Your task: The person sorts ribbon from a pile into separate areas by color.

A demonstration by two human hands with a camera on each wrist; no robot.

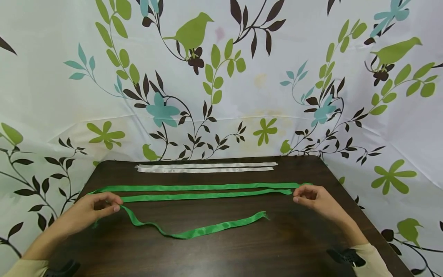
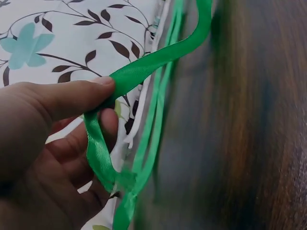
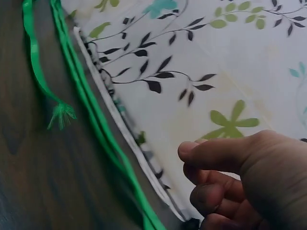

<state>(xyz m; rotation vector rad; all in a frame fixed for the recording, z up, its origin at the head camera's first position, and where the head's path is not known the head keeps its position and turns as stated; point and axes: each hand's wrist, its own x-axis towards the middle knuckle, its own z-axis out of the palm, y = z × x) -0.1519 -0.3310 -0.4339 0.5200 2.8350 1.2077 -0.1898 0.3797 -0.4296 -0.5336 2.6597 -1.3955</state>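
My left hand (image 1: 93, 207) pinches a green satin ribbon (image 2: 139, 74) between thumb and fingers, left of the table's middle. From this pinch the ribbon sags in a curve to a frayed end (image 1: 264, 215) on the table. Behind it, two more green strands, an upper one (image 1: 200, 187) and a lower one (image 1: 207, 196), run nearly parallel across the table. Beside their right ends is my right hand (image 1: 320, 200), its fingers loosely curled. Nothing shows between its thumb and fingers in the right wrist view.
Two white ribbon strips (image 1: 207, 169) lie side by side near the far edge of the dark wooden table (image 1: 221, 257). A white cloth (image 1: 221, 84) patterned with leaves, birds and flowers hangs behind and around it.
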